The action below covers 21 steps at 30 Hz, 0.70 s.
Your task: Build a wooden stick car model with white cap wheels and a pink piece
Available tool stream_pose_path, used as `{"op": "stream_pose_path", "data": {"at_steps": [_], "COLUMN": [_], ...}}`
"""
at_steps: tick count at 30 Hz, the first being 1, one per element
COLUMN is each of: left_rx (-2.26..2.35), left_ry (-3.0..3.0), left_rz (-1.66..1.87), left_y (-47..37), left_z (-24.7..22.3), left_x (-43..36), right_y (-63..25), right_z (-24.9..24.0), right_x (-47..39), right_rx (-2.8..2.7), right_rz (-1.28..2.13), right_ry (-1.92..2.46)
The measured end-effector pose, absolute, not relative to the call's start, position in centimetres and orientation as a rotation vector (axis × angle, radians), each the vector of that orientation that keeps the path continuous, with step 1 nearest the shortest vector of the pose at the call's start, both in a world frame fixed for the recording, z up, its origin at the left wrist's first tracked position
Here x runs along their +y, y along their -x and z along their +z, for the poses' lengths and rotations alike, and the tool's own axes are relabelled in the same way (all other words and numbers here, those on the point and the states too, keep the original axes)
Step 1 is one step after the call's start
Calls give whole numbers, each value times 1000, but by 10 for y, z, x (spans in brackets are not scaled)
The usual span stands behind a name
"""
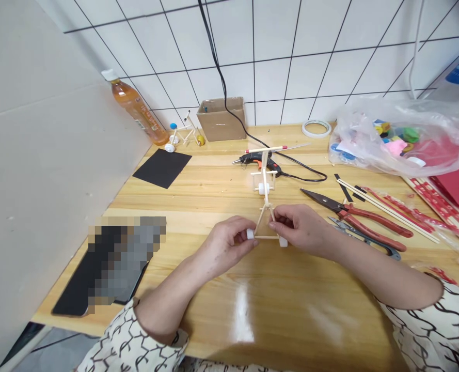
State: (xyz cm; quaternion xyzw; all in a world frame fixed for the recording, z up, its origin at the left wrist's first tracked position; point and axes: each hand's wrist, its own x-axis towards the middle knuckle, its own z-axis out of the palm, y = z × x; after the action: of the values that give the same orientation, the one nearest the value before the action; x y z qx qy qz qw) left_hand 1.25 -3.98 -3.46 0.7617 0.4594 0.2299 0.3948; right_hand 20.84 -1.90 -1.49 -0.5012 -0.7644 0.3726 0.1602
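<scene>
In front of me on the wooden table stands a small tricycle model (266, 192) built from thin wooden sticks, with red-tipped handlebars at its far end. White caps serve as its wheels. My left hand (229, 238) pinches the near left wheel (250, 234) between thumb and fingers. My right hand (301, 227) is closed on the model's slanting right frame stick, just above the near right wheel (283, 241). Behind the model lies a black hot glue gun (266, 161), its nozzle facing left.
Red-handled pliers (364, 219), scissors (368, 238) and wooden sticks (388, 209) lie at the right. A plastic bag of coloured caps (403, 139), tape roll (316, 128), cardboard box (221, 121), second stick model (185, 135) and drink bottle (138, 108) line the back. Black card (162, 168) lies left.
</scene>
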Motion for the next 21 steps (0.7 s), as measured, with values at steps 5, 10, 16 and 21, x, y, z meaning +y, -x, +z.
{"op": "stream_pose_path", "data": {"at_steps": [5, 10, 16, 21], "left_rx": [1158, 1163, 1155, 1160], "left_ry": [-1920, -1914, -1931, -1940], "left_rz": [598, 603, 583, 586], "left_y": [-13, -13, -12, -12], "left_z": [-37, -37, -36, -34], "left_x": [-40, -40, -40, -40], "right_y": [-210, -212, -218, -226], "right_z": [-18, -20, -15, -17], "right_x": [-20, -20, -24, -34], "right_rx": [-2159, -2138, -2179, -2241], "right_rz": [1109, 1111, 1009, 935], "right_ry": [1424, 1426, 1507, 1493]}}
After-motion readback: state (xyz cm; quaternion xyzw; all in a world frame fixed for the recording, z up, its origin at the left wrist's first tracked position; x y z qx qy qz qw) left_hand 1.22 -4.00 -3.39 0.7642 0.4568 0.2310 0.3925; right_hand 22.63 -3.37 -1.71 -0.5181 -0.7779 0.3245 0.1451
